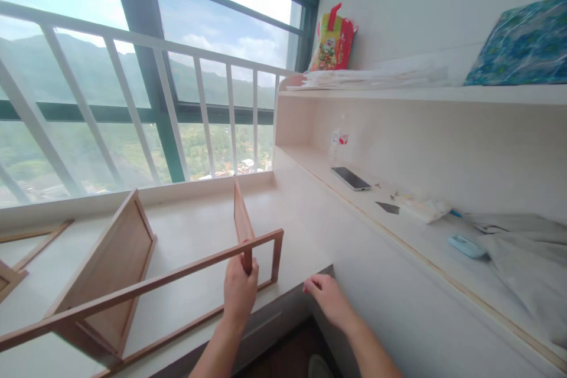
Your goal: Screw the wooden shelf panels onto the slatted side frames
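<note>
My left hand (pixel 240 286) is closed around the near end of a narrow upright wooden panel (pixel 243 215), just under the top rail of a wooden frame (pixel 186 272). The panel stands inside the right part of that frame, its far end towards the window. A wider wooden panel (pixel 108 257) stands tilted further left, at the frame's left part. To the right, my right hand (pixel 326 298) hovers by the corner of the white surface (pixel 186 221), thumb and fingers pinched together. Whatever is between those fingertips, if anything, is too small to make out.
More wooden frame parts (pixel 39 248) lie at far left. White railings (pixel 201 106) and a window stand behind. On the right-hand shelf (pixel 305 165) are a clear bottle (pixel 335 144), a phone (pixel 351 178), a light-blue object (pixel 467 246) and grey cloth (pixel 522 271). A snack bag (pixel 334 44) sits above.
</note>
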A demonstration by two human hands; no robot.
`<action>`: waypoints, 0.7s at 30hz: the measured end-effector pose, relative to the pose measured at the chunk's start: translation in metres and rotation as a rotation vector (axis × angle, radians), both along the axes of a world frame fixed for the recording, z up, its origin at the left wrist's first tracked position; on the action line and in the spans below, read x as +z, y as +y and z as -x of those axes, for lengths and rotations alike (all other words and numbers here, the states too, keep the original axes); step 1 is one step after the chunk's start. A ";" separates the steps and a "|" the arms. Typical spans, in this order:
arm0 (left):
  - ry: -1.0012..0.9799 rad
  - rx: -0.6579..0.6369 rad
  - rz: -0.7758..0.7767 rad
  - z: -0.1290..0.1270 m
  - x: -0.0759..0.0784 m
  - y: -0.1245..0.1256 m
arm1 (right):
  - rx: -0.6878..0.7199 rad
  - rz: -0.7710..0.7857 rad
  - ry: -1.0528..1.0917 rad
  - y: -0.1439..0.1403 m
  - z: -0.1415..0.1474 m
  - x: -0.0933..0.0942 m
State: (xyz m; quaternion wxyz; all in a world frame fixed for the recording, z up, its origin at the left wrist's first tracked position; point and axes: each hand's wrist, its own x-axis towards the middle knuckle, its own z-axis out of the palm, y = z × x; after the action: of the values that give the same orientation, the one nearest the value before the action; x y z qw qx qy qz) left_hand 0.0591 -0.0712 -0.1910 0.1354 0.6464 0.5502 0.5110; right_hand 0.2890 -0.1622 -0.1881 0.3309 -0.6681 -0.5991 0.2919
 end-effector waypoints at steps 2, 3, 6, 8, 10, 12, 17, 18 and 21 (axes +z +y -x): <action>0.023 -0.015 0.044 0.002 0.004 -0.001 | -0.060 -0.033 -0.032 -0.033 -0.011 0.010; 0.031 -0.017 0.068 0.004 0.007 -0.001 | -0.083 -0.048 -0.048 -0.050 -0.017 0.017; 0.063 -0.041 0.112 0.009 0.012 -0.004 | -0.134 -0.106 -0.109 -0.098 -0.032 0.052; 0.087 -0.060 0.061 0.012 0.012 -0.008 | -0.159 -0.165 -0.160 -0.121 -0.041 0.086; 0.116 -0.062 -0.050 0.014 0.009 -0.015 | -0.192 -0.226 -0.228 -0.133 -0.053 0.125; 0.169 -0.033 -0.130 0.015 0.005 -0.027 | -0.252 -0.272 -0.312 -0.131 -0.069 0.163; 0.252 0.047 -0.261 0.023 0.002 -0.069 | -0.486 -0.224 -0.534 -0.080 -0.128 0.228; 0.255 0.044 -0.276 0.026 0.002 -0.077 | -0.531 -0.189 -0.576 -0.067 -0.140 0.235; 0.214 -0.080 -0.326 0.037 -0.002 -0.097 | -0.616 -0.063 -0.678 -0.029 -0.166 0.244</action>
State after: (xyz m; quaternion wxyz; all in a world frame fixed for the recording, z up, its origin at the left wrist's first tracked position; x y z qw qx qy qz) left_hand 0.0226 -0.1685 -0.1930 -0.0100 0.7316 0.4453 0.5161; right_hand 0.4554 -0.1915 0.0559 0.2077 -0.8625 -0.4556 -0.0738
